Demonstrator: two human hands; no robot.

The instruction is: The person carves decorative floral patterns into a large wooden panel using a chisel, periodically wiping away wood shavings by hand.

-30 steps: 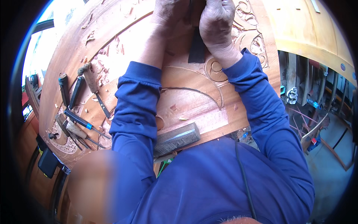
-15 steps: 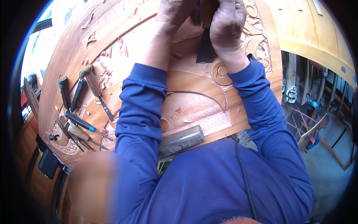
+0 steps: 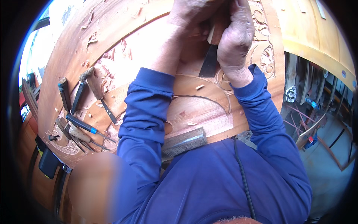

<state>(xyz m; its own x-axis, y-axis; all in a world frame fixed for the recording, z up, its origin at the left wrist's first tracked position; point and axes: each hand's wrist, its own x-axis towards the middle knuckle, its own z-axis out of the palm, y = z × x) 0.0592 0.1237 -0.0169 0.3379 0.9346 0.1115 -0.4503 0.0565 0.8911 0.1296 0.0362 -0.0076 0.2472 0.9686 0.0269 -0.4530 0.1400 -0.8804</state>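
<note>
Near the top edge, both my hands are closed around the wooden handle of a broad flat chisel [image 3: 209, 61]. Its wide dark blade points toward me over the carved wooden panel [image 3: 201, 85]. My left hand [image 3: 192, 15] wraps the handle from the left, fingers partly in shadow. Beside it, my right hand [image 3: 235, 39] grips from the right, close to where the blade begins. Whether the cutting edge touches the wood I cannot tell. Under the blade run a curved raised band and scroll carving [image 3: 267, 58]. A small pale wood chip [image 3: 200, 87] lies on the band.
Several carving tools lie left on the panel, among them a wooden-handled chisel [image 3: 90, 80] and a blue-and-black-handled tool [image 3: 81, 123]. A grey rectangular block [image 3: 184, 142] rests at the near edge. Shavings [image 3: 108, 80] are scattered about. A yellowish board [image 3: 317, 37] stands at right.
My hands and the chisel have shifted right and a little toward me, and the blade now slants more to the left. A chip now shows on the curved band.
</note>
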